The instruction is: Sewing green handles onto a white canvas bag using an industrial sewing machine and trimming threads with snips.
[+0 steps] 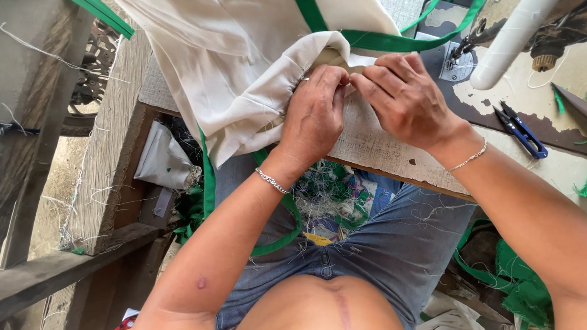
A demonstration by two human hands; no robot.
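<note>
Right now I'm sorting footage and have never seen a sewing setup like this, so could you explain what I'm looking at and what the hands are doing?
This single picture comes from a camera worn on a person's head, looking down past their lap at their own two bare hands. They sit at a worn, paint-chipped wooden sewing table. The left hand and the right hand meet at the edge of a cream cloth piece with green trim, both pinching a fold of it between the fingertips. At upper right stands the white sewing machine, with its metal presser foot just beyond the hands. A pair of blue-handled thread snips lies on the table to the right. Green fabric scraps and loose threads lie below.
</note>
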